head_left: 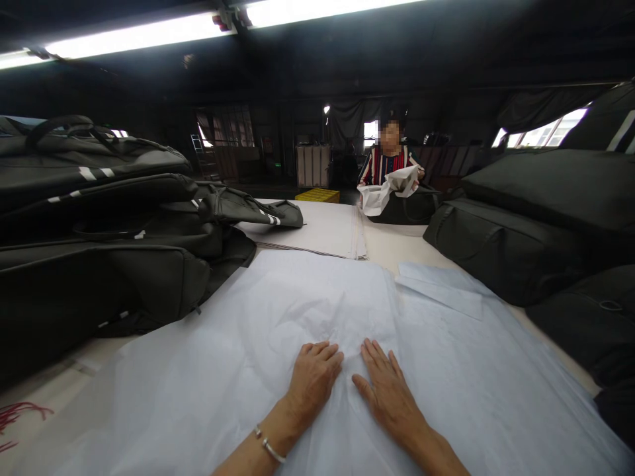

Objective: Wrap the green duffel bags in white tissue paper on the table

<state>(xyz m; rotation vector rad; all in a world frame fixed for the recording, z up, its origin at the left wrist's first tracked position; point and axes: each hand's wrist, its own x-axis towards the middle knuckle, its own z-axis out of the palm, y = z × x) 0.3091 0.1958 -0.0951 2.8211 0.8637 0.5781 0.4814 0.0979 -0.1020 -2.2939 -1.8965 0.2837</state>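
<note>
A large, thin white paper sheet (198, 370) is spread over the table in front of me, with creases fanning out ahead of my fingers. My left hand (315, 377) rests palm down on it, fingers slightly bent and close together, its thumb hidden; a silver bracelet (270, 449) circles that wrist. Just to the right, my right hand (384, 387) lies flat on the paper with fingers stretched and thumb spread. A narrow gap of wrinkled paper separates the two hands. More white sheets (476, 357) lie on the right side, one with a folded edge.
Dark bags with white stripes (99, 258) are piled at left. More dark bags (516, 244) stack at right. Beyond the paper lie flat pale boards (322, 225). Across the table a co-worker (391, 162) handles white paper over a dark bag (414, 206). Red strings (20, 416) lie lower left.
</note>
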